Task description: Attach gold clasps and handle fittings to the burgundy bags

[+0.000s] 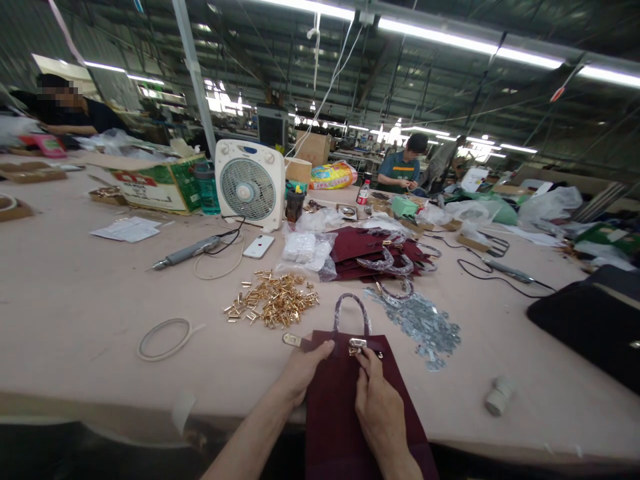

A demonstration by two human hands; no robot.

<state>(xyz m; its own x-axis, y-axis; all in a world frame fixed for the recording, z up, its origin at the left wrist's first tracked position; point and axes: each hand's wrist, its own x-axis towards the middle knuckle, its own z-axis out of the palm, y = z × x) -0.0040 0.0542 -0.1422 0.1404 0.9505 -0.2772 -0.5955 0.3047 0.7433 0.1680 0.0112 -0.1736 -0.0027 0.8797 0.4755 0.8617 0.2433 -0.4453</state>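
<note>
A dark maroon handbag panel (333, 407) with a plastic-wrapped handle (351, 303) lies at the table's front edge and hangs partly over it. My left hand (297, 370) grips its upper left edge, thumb on top, beside a strap with a gold end plate (292, 339). Near the handle's base sits a shiny metal clasp plate (357, 343). Just below that, the closed fingertips of my right hand (380, 403) pinch a small gold fitting (353, 351). Gold fittings (280, 300) lie heaped beyond my left hand, and thin grey metal plates (425, 327) are scattered to the right.
More maroon bag pieces (360, 250) are stacked behind. Around them are a fan (250, 183), a phone (259, 246), a corded electric screwdriver (187, 253), a tape roll (164, 340) and a black bag (590, 320). Two other people sit farther back.
</note>
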